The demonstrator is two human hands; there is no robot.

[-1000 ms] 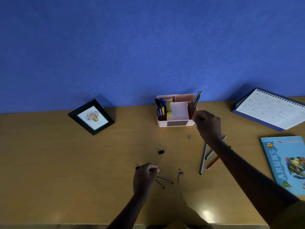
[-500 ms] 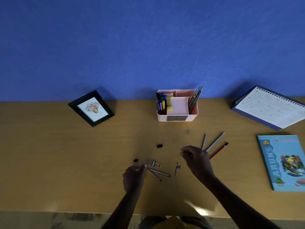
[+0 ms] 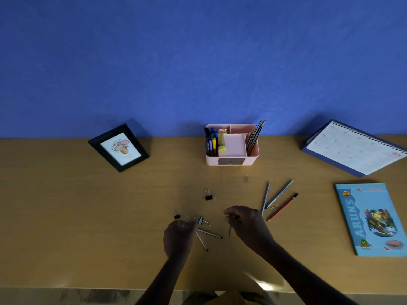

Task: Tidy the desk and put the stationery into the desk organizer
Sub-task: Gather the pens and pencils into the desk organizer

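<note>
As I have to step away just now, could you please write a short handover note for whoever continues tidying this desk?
Left hand: fingers curled beside two dark pens; whether it grips anything is unclear.
Right hand: pinches a small thin item, too blurred to name.
Done: markers and pencils stand in the pink organizer at the back of the desk.
Left to do: three binder clips, a paper clip, two grey pencils and a red pencil lie loose on the desk, plus the two pens.

Home study desk [image 3: 66, 216] with picture frame [image 3: 119, 147], calendar [image 3: 356, 148].
</note>
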